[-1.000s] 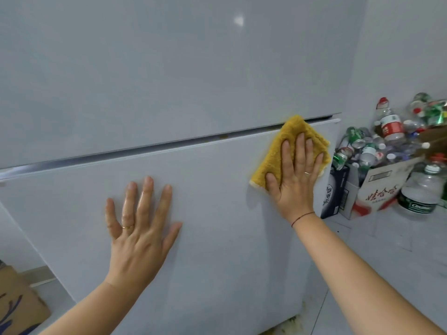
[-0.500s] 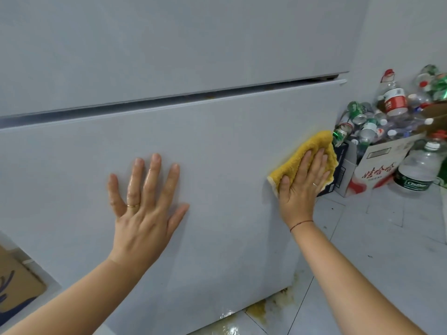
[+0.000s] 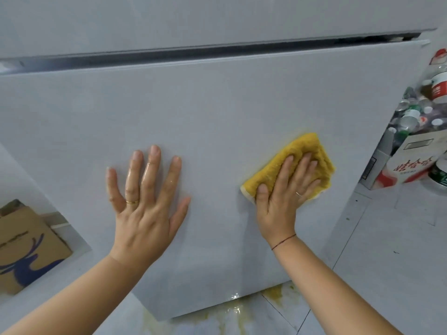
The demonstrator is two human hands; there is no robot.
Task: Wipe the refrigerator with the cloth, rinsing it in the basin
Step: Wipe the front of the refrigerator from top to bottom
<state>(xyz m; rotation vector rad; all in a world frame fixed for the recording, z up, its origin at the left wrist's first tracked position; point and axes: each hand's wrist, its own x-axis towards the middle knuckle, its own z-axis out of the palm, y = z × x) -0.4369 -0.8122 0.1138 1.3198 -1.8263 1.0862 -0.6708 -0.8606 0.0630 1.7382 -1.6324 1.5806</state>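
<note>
Cloth [image 3: 314, 151], yellow and folded, lies flat against the lower door of the refrigerator [image 3: 217, 112], at 3 o'clock from the left hand [image 3: 145, 209]. Pressing it is the right hand [image 3: 283, 192], fingers [image 3: 289, 165] straight and close together; the left hand rests on the door, fingers splayed wide. Yellow stains [image 3: 273, 293] mark the floor at 6 o'clock.

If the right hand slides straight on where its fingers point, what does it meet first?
Only bare door, then likely the dark gap below the upper door, near its right end.
</note>
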